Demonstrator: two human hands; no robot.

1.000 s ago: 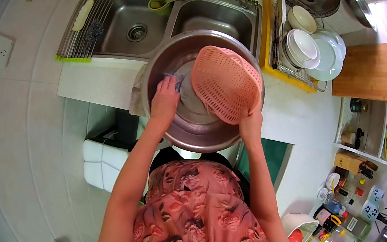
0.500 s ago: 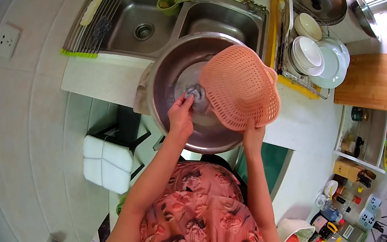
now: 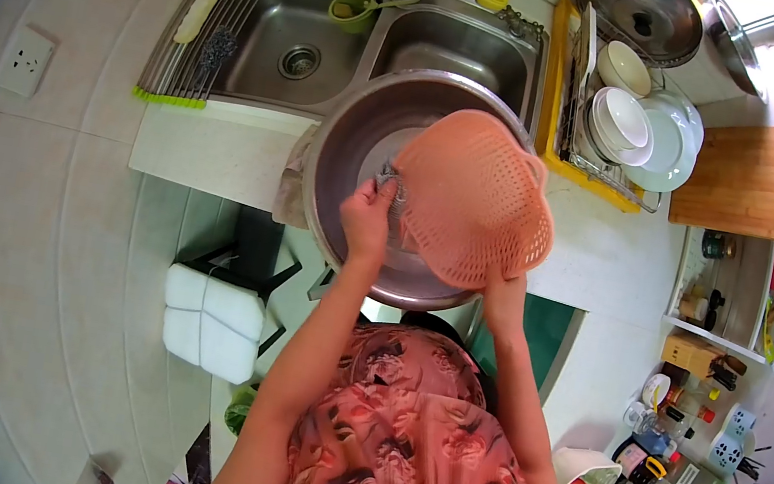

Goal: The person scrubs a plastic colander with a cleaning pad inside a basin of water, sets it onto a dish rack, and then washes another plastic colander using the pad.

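The left hand (image 3: 367, 219) now brings its pinched grey cloth (image 3: 399, 195) to the pink basket's (image 3: 475, 195) nine-o'clock edge, right hand (image 3: 503, 299) clasping five o'clock.

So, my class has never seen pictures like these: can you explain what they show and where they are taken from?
There is no machine here, just a person working with two bare hands. Every picture comes from one camera worn on the head, looking forward and down, so the arms enter from the bottom. The left hand pinches what looks like a grey cloth beside the pink basket. The right hand holds that basket, which is full of holes, by its near edge, over a wide metal basin. Beyond are a double sink and, to the right, white bowls and a wooden board.
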